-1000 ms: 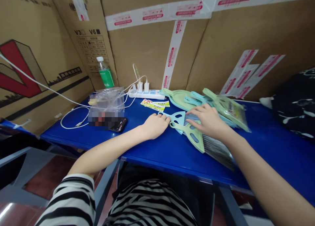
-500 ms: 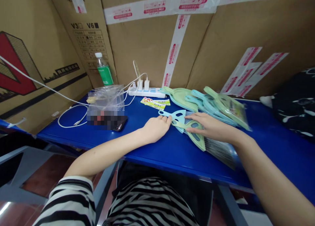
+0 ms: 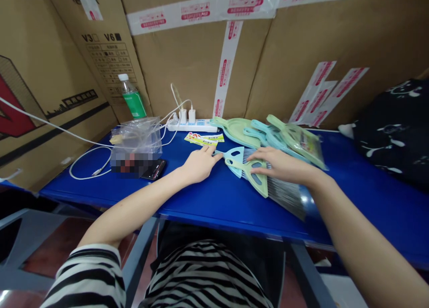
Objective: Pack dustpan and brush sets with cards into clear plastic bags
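My left hand (image 3: 201, 165) reaches over the blue table with its fingers stretched out and thumb apart. Its fingertips are at the near edge of the printed paper labels (image 3: 209, 142), and its thumb covers the handle end of a small blue hand brush (image 3: 234, 154). Partly on top of that brush lies a light green hand brush (image 3: 260, 185), its grey bristles pointing right. Across the green brush rests my right hand (image 3: 279, 165), fingers extended and spread from the thumb. Whether it presses on the brush I cannot tell.
Behind lie green and blue dustpans (image 3: 239, 130), some in clear wrap. A white power strip (image 3: 197, 128) with chargers stands left of them. Farther left are a plastic bag (image 3: 140, 136), a phone (image 3: 156, 169), a bottle (image 3: 134, 102) and cables. Cardboard (image 3: 187, 62) walls the back.
My left hand has shifted from the blue brush's handle toward the paper labels, its fingers stretching out. My right hand stays over the green brush. The camera view has turned slightly.
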A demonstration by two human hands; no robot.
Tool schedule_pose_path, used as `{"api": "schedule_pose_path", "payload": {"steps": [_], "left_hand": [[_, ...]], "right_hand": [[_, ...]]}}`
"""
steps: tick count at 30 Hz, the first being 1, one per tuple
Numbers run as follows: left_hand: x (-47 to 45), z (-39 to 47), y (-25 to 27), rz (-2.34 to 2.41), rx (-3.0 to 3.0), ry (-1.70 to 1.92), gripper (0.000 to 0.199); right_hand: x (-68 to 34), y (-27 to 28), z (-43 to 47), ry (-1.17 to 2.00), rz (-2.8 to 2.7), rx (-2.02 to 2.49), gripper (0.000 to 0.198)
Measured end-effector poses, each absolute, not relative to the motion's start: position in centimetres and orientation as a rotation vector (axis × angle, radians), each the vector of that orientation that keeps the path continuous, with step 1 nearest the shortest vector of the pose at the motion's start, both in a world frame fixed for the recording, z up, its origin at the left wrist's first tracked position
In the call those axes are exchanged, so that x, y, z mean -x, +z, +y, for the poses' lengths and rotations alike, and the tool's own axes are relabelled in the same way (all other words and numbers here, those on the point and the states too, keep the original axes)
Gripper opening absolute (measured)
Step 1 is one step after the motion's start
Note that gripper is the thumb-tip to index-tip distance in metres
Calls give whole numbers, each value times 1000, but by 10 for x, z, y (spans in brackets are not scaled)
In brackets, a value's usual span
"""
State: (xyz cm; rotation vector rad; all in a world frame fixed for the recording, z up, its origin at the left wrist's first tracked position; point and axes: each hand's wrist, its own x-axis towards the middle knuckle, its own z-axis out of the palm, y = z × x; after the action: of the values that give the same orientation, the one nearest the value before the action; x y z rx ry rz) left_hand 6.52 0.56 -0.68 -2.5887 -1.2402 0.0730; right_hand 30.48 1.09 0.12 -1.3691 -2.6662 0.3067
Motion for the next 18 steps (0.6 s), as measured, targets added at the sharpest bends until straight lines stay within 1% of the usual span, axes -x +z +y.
{"api": "schedule_pose_path", "payload": {"steps": [3,8,14,18], "left_hand": [[-64,7,-9,-1204,2624,116,47],[-64,8,-9,-1223,2688,137,48],[-66,6,-7,-1272,2698,106,38],[-69,1,-6,-1258,2683,106,36]], "right_hand": [[-304,0,12,284,-2657,1343,38],[-300,-9,18,201,-2593,1343,36],[-295,-14,19,148,-2550,1271,38],[-301,-13,19,164,-2626,1227,40]]}}
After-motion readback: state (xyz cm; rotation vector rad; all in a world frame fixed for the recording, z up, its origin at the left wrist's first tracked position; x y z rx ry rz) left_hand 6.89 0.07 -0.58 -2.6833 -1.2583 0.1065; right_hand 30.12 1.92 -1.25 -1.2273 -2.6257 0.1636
